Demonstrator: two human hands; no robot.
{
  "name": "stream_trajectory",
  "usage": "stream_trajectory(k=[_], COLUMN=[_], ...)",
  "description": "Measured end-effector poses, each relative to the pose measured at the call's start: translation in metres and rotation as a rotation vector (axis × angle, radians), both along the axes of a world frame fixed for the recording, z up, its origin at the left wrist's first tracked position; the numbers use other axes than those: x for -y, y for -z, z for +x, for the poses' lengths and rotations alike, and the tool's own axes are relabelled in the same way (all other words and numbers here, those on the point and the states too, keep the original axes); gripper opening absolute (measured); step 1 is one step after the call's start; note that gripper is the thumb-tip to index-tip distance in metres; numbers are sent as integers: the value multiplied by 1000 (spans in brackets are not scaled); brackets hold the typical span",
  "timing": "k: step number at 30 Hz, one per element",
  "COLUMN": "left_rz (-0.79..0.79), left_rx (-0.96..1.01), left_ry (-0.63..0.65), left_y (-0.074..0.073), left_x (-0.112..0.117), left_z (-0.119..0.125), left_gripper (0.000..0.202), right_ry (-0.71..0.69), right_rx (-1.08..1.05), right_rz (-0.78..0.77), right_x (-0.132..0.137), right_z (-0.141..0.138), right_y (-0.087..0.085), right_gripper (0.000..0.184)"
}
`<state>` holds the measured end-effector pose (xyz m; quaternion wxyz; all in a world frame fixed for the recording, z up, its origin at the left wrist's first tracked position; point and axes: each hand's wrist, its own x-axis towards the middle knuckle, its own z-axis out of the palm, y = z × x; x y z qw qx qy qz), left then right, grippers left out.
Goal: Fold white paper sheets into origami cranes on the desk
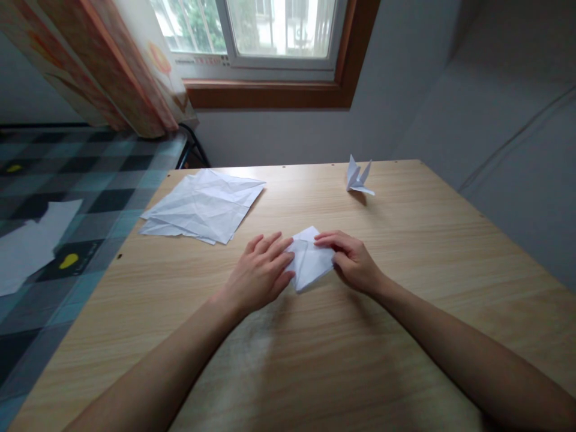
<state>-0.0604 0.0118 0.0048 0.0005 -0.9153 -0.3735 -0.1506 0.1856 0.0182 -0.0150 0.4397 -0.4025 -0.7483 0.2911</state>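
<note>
A small folded sheet of white paper lies on the wooden table between my two hands, with crease lines across its face and one corner pointing toward me. My left hand rests flat with fingers spread, its fingertips on the paper's left edge. At the right edge, my right hand pinches the paper between thumb and fingers. Part of each side of the paper is hidden under the fingertips.
Several creased white sheets are stacked at the table's back left. A folded paper crane stands at the back right. More paper lies on the checked bedspread at left. A window and curtain are behind.
</note>
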Motion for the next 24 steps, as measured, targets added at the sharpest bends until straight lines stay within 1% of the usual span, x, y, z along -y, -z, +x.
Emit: stream_trajectory(k=[4, 10, 12, 15, 17, 20, 22, 24], left_rz=[-8, -112, -129, -130, -133, -145, -153, -155], left_rx=[-3, -47, -51, -44, -41, -44, -49, -49], left_ry=[-16, 24, 12, 2, 4, 3, 0, -1], left_y=[0, 2, 3, 4, 4, 4, 4, 4], left_x=[0, -1, -2, -2, -2, -2, -2, -2], left_z=[0, -1, -1, -2, -2, -3, -2, -2], left_gripper=[30, 39, 40, 40, 40, 41, 41, 43], right_ry=[-126, -266, -255, -200, -204, -220, -182, -123], right_rx=[11, 57, 66, 65, 78, 142, 198, 239], right_rz=[-74, -101, -80, -56, -34, 44, 85, 106], right_x=[1, -1, -1, -1, 1, 3, 4, 4], right_z=[2, 5, 4, 2, 1, -2, -3, -5], right_y=[2, 0, -1, -3, -4, -5, -5, -4], right_gripper=[52, 59, 58, 49, 37, 17, 13, 14])
